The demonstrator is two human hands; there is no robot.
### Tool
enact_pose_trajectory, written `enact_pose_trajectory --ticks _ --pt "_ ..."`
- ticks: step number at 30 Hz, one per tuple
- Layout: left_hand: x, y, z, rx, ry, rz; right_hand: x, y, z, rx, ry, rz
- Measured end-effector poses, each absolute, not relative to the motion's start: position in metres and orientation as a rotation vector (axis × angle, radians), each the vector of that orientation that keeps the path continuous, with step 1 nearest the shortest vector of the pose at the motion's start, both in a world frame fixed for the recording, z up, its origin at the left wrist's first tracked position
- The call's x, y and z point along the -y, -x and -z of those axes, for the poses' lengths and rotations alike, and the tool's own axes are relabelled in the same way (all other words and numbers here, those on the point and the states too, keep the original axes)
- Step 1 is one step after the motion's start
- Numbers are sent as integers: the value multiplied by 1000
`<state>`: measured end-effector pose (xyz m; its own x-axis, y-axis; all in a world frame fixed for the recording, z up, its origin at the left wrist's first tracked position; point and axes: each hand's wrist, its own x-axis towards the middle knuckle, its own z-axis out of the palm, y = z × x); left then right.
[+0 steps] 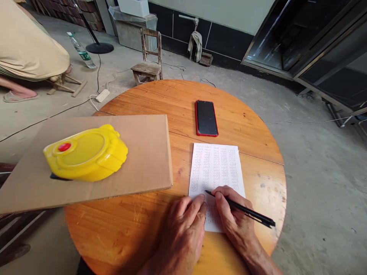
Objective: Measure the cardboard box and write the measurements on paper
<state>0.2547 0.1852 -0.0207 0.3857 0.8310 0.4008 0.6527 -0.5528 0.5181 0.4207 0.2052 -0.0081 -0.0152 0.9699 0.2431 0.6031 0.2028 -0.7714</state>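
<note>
My right hand grips a black pen, its tip at the rows of small handwritten characters on a white sheet of paper. The rows fill several columns down the page; my hands hide part of the lower rows. My left hand rests on the paper's lower left edge, fingers bent a little and lying on the sheet and tabletop. Beyond the paper lies a black phone in a red case.
The round wooden table carries a cardboard sheet at left, with a yellow case with a red button on it. Past the table stand a small wooden chair, a water bottle and a seated person. Cables cross the floor.
</note>
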Motion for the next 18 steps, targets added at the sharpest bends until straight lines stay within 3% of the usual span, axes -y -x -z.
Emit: enact_pose_trajectory --ticks 18 --pt "-184 -255 21 -1299 -2340 -872 -208 -418 5 1727 1516 -560"
